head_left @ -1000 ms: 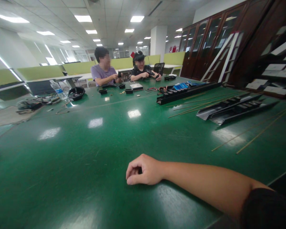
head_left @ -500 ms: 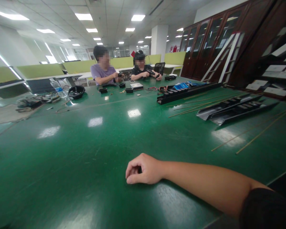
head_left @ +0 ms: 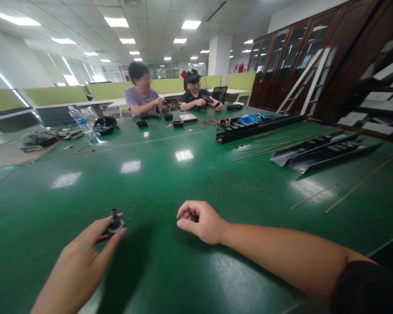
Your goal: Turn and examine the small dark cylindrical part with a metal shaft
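"Where is the part, operator?"

"In your left grip point(head_left: 77, 261), low at frame left: a small black stemmed part point(head_left: 115, 223), pinched by its round base between thumb and fingers, stem upright, with the glossy green surface point(head_left: 150, 187) beneath it."

"And your other side?"

"Your right grip point(head_left: 199, 222) sits near frame centre, its fingers curled loosely around nothing, well apart from the part. A black sleeve point(head_left: 363, 288) fills the lower right corner."

"How do you hold it well?"

"Your present pinch looks sound: fingertips on the rim, stem clear and in view. Keep it firm, since a part this small could likely roll far on so slick a surface."

"What lies beyond your hands?"

"To the right, loose brass rods point(head_left: 356, 185) lie near black metal channels point(head_left: 327, 152), and past them a long black rail point(head_left: 258, 129) carries blue items. Ahead, small black trays point(head_left: 177, 124) sit on the surface, with a plastic water bottle point(head_left: 80, 118) and a black bowl-shaped piece point(head_left: 105, 125) at left. At the far end, a person in a lilac T-shirt point(head_left: 140, 102) and a person in black point(head_left: 193, 101) work with objects in their hands. Behind them stand green partitions point(head_left: 55, 96), and glass-fronted wooden cabinets point(head_left: 281, 65) line the right wall behind a white ladder point(head_left: 306, 74)."
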Demonstrator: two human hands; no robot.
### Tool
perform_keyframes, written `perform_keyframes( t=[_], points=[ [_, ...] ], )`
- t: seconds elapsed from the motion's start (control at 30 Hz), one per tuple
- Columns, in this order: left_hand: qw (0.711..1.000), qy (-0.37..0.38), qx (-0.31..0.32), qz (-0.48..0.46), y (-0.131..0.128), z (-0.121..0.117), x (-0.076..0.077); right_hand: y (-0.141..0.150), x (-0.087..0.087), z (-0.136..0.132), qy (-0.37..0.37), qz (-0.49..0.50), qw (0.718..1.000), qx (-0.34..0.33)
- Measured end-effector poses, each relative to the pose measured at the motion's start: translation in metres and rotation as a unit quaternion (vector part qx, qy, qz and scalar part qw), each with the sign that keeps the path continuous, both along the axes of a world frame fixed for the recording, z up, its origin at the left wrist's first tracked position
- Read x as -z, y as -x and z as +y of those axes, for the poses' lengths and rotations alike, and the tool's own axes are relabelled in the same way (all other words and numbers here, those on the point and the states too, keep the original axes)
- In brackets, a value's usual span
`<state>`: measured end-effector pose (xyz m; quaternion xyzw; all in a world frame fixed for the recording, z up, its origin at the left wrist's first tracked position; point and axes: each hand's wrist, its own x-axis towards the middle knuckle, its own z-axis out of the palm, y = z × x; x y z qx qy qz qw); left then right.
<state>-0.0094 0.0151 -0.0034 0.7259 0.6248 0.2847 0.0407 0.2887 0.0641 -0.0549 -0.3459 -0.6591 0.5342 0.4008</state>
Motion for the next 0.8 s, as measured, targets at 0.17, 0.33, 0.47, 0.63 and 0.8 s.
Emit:
perform_keyframes(
  t=[0.17, 0.33, 0.47, 0.63, 0.8],
  points=[
    [0.992, -0.024, 0.120, 0.034, -0.062, 0.032, -0.002, 0.001, 0.007, 0.008, 0.009, -0.006, 0.998, 0.058],
    [0.983, -0.061, 0.173, 0.017, -0.074, 0.034, 0.020, 0.000, 0.009, 0.007, -0.044, -0.084, 0.995, 0.033],
    [0.968, -0.092, 0.233, 0.020, -0.075, 0.026, 0.033, -0.001, 0.010, 0.006, -0.091, -0.123, 0.988, 0.010],
    [0.964, -0.074, 0.252, 0.036, -0.080, 0.023, 0.035, -0.002, 0.008, 0.005, -0.116, -0.148, 0.982, 0.003],
    [0.967, -0.070, 0.244, 0.026, -0.077, 0.024, 0.038, -0.003, 0.007, 0.004, -0.119, -0.162, 0.980, -0.007]
  ],
)
